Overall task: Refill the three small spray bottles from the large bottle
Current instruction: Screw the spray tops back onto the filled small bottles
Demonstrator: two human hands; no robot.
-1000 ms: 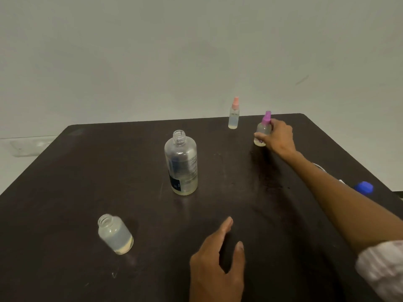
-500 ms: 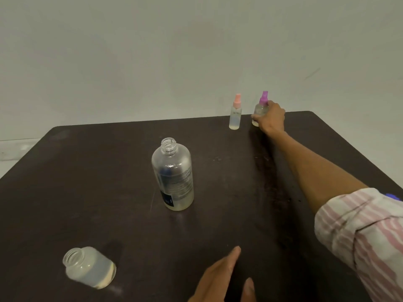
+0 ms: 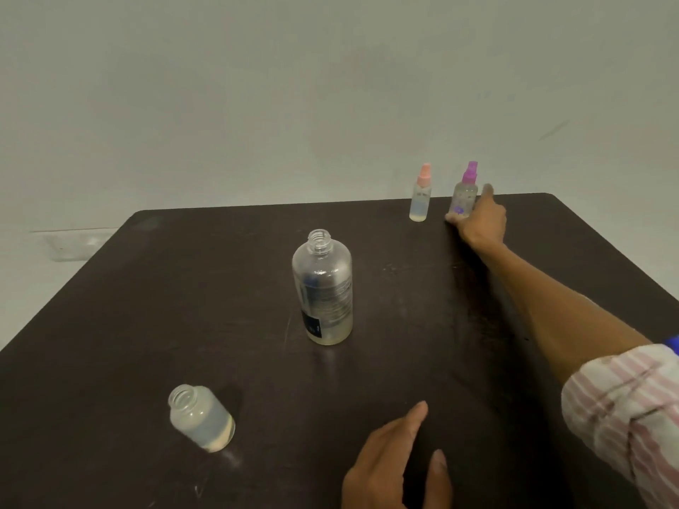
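The large clear bottle (image 3: 323,292) stands uncapped in the middle of the dark table (image 3: 165,295), with a little liquid at its bottom. A small uncapped bottle (image 3: 200,416) stands near the front left. At the far edge a pink-capped spray bottle (image 3: 420,198) and a purple-capped spray bottle (image 3: 464,196) stand side by side. My right hand (image 3: 479,222) is stretched out to the purple-capped bottle, fingers spread and loose against its right side, thumb at its base. Palm down on the table near the front edge, my left hand (image 3: 397,461) holds nothing.
A blue object (image 3: 674,343) peeks out behind my right sleeve at the right edge. A plain pale wall rises behind the table. A pale ledge (image 3: 69,244) shows beyond the table's far left corner.
My right hand carried the purple-capped bottle to the far edge, set it beside the pink-capped one, and its fingers have loosened. The view shifted slightly; my left hand stayed low.
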